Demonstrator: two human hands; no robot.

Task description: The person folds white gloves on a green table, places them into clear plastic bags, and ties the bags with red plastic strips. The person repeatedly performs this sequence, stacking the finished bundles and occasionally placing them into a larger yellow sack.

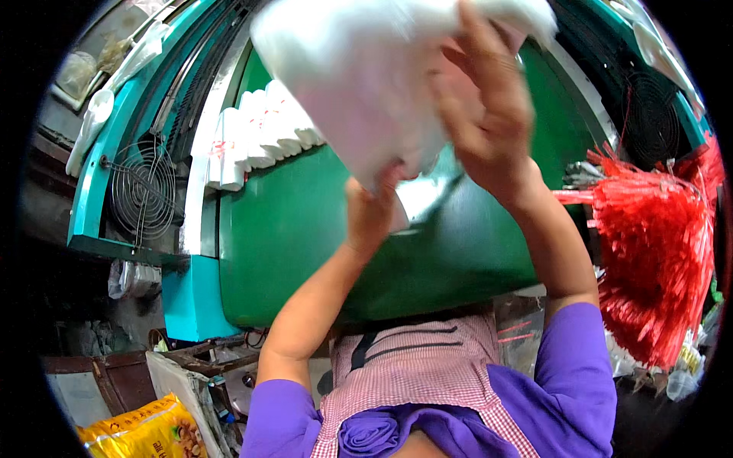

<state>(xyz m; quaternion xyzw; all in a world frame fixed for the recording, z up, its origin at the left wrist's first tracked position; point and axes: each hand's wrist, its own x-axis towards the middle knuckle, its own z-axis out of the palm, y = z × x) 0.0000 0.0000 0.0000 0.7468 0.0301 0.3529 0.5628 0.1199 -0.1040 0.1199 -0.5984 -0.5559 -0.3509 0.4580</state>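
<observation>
Far left of frame: round wire fan guard (143, 191) sat on the teal machine frame (92, 183). White rolled stuff lay above it along the upper left edge; too blurred to identify.

Bottom left: yellow printed bag (145, 431), with a grey metal bracket just right of it.

Left of centre: row of stacked white cups (256, 137) lay across the top edge of the green machine panel (290, 237). The panel filled mid-frame.

Centre: left hand (372, 210) was raised, grip closed on the lower corner of the white plastic bag (359, 84), thumb up against the film. The bag was held high in the upper centre, above the panel and in front of the cups, with both hands on it. A small clear or shiny piece hung just below the bag between the hands, probably more film, but motion blur made it hard to tell.

Right of centre: right hand (482, 107) sat higher, fingers wrapped over the bag's right side, grip closed on it. Both forearms rose from the lower edge, purple sleeves and a pink checked apron (416, 366) below.

Right: second fan guard (649, 114) in the upper right. Below it a big bundle of red plastic strips (657, 252) hung along the right edge, well apart from the hands.
</observation>
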